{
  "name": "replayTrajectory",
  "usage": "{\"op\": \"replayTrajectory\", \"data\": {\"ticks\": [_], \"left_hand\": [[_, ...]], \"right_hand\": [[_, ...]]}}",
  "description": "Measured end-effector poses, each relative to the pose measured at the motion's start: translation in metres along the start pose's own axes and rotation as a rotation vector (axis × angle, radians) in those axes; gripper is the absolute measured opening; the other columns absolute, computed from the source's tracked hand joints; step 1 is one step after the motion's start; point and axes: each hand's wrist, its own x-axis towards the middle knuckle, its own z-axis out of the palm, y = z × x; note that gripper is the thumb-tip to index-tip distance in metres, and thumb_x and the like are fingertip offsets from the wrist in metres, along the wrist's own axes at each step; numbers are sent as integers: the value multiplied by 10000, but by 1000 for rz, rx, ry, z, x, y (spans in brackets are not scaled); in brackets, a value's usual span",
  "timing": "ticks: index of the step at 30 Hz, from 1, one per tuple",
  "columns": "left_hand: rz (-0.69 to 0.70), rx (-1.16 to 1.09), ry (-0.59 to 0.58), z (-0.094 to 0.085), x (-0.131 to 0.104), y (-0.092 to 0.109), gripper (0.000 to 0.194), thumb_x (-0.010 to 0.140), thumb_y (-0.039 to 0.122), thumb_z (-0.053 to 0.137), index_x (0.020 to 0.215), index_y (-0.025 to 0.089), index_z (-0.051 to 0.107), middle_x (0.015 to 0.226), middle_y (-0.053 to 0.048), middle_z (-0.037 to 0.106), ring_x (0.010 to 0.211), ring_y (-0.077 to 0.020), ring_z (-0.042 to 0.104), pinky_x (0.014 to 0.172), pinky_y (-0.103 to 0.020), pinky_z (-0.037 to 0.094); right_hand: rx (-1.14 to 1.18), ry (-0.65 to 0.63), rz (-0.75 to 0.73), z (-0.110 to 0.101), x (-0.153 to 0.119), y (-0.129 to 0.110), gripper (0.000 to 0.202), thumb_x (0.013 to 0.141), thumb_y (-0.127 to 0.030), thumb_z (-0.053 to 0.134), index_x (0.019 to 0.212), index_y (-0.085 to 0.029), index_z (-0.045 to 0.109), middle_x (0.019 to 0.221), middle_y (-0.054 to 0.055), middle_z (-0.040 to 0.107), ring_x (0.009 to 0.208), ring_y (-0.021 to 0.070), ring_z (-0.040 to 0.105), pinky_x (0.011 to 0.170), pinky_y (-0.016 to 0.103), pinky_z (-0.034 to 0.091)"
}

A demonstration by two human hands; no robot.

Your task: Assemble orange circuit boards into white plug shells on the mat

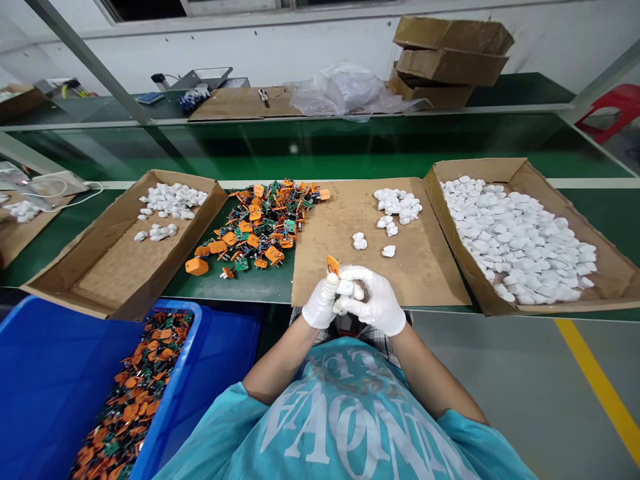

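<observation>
My gloved left hand [320, 305] is closed round an orange plug piece [333, 265], whose top sticks up above the fingers. Against it, my gloved right hand [377, 301] pinches a small white plastic shell [345, 288]; the fingers partly cover both parts. The two hands meet over the front edge of a cardboard sheet [325, 227]. On that sheet lie a few loose white shells [389, 251] and a small heap of them [399, 203]. To the left spreads a pile of orange plug pieces with green circuit boards [265, 223].
At right, a cardboard tray [457, 257] holds many white shells; another at left [95, 293] holds fewer. Below it stands a blue bin [173, 393] of orange plug pieces. Behind the bench are plastic wrap [345, 90], stacked cardboard boxes [450, 63] and a red stool [613, 110].
</observation>
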Motion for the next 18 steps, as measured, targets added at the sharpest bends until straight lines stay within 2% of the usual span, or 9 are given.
{"op": "replayTrajectory", "data": {"ticks": [3, 6, 9, 11, 13, 15, 18], "left_hand": [[46, 97, 18, 0, -1, 0, 775, 545, 936, 417, 414, 175, 478, 315, 21, 340, 349, -84, 344, 397, -256, 250], [99, 224, 4, -1, -2, -4, 780, 588, 934, 357, 357, 191, 401, 338, -2, 372, 379, -94, 379, 430, -271, 282], [127, 278, 13, -3, -4, -8, 772, 622, 923, 329, 390, 192, 424, 339, 13, 343, 361, -84, 334, 420, -273, 263], [114, 287, 7, -3, -5, -9, 759, 649, 903, 341, 439, 185, 469, 356, 15, 357, 361, -82, 324, 409, -270, 239], [86, 309, 14, -1, -7, -8, 756, 664, 892, 344, 455, 180, 488, 360, 12, 367, 358, -80, 315, 405, -270, 222], [77, 325, 45, 2, -8, -4, 763, 658, 899, 334, 413, 185, 451, 350, 6, 362, 360, -81, 317, 416, -274, 237], [34, 278, 113, 5, -9, 2, 775, 638, 919, 303, 382, 194, 400, 351, -2, 369, 385, -92, 357, 455, -278, 296]], "right_hand": [[171, 51, 125, 3, 2, -2, 367, 743, -551, 707, 838, -223, 571, 926, 61, 710, 867, 198, 698, 785, 352, 572], [367, 31, 226, 6, 6, -9, 422, 713, -571, 726, 743, -222, 492, 844, 37, 694, 747, 179, 686, 668, 336, 573], [434, 70, 345, 6, 9, -17, 456, 688, -568, 743, 675, -217, 452, 698, -5, 648, 546, 125, 609, 475, 249, 503], [408, 81, 390, 5, 9, -19, 469, 692, -588, 726, 641, -213, 449, 587, -36, 583, 449, 90, 523, 405, 213, 437], [364, 92, 406, 3, 8, -18, 455, 729, -586, 693, 633, -210, 457, 534, -52, 542, 413, 74, 474, 392, 202, 415], [293, 114, 383, 2, 7, -16, 402, 788, -553, 650, 659, -209, 488, 528, -51, 553, 411, 80, 488, 401, 204, 427], [110, 60, 216, -2, 4, -10, 310, 882, -508, 546, 806, -214, 605, 663, 0, 677, 557, 138, 642, 524, 249, 530]]}}
